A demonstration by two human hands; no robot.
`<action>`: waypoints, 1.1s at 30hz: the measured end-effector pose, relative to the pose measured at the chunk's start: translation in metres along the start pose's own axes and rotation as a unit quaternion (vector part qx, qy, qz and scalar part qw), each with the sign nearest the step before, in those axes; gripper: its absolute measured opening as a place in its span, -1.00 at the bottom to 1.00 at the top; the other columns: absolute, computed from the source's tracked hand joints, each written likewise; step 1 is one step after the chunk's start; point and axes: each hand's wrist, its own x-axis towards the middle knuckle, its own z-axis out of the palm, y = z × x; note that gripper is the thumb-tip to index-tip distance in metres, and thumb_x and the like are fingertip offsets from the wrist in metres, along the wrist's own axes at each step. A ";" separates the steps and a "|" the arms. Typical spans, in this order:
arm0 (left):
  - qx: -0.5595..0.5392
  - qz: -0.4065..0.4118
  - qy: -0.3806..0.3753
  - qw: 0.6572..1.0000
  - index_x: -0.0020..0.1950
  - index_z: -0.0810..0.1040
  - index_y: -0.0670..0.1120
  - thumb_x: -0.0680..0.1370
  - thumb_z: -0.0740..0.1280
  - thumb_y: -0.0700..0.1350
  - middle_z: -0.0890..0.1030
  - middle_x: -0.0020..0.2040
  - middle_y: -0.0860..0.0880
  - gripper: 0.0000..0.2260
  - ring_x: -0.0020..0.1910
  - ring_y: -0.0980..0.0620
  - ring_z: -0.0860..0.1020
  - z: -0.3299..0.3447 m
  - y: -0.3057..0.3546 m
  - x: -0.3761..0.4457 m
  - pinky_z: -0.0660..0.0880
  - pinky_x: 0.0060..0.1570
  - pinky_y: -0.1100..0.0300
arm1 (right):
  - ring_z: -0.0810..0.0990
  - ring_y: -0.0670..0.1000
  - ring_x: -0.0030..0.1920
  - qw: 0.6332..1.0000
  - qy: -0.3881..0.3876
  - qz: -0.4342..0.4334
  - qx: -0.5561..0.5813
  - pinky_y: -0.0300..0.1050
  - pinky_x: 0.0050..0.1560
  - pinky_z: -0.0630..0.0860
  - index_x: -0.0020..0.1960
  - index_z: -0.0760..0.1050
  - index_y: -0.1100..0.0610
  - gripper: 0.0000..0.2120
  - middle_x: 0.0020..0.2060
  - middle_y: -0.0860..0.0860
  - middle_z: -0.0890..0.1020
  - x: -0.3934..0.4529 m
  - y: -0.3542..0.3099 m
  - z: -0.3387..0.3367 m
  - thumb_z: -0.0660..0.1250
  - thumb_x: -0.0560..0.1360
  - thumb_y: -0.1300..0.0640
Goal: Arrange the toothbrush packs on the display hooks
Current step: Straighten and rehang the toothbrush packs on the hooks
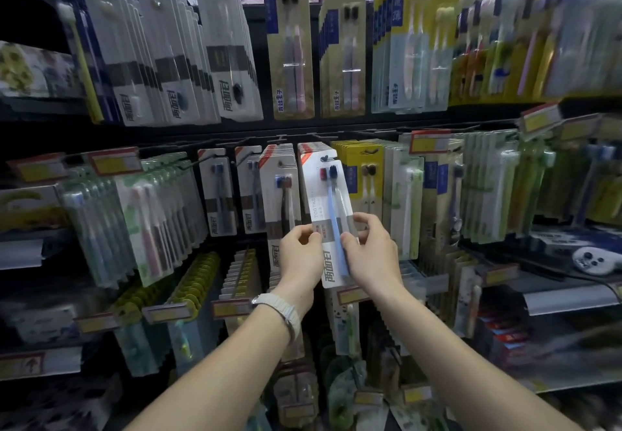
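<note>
Two bare forearms are reaching up from the bottom edge, nearest the camera, the left one wearing a pale watch (281, 309) at the wrist. The left hand (300, 255) is curling its grip narrow onto the left edge of a white toothbrush pack (328, 215), thumb and fingertips pinching the card low down. The right hand (372, 251) is holding the same pack from the other side, thumb lying on the front over the blue handle and fingers wrapping round the right edge. The pack is standing nearly upright, tilting slightly left at the top, in the middle row of the display; its hang hole is sitting at the front of a stack of like packs (311, 151) on a hook, though whether the hole is actually on the hook cannot be told. Two brushes, one with a red head and one with a dark blue head, are showing through its blister.

Going from the left of that row, green-carded packs (134, 215) are hanging in a deep fan, then single white packs (217, 191) with dark-headed brushes, then the held pack, then yellow-carded packs (365, 175) just beside it, and further right more pale green ones, blurred. Red and yellow price tags (112, 161) are hanging at the hook ends. Above, grey-white packs (188, 60) and tan twin packs (289, 47) are filling the upper row.
</note>
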 end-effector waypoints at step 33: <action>0.178 0.104 -0.080 0.975 0.66 0.03 0.12 0.71 0.12 -0.02 -0.15 0.66 0.10 -0.47 0.63 0.09 0.02 0.032 -0.027 0.013 0.07 0.54 0.12 | 0.65 0.17 0.00 0.981 0.042 -0.110 -0.154 0.06 -0.09 0.59 0.45 0.25 0.09 -0.50 0.22 0.13 0.50 0.049 0.048 0.062 0.33 0.58 0.01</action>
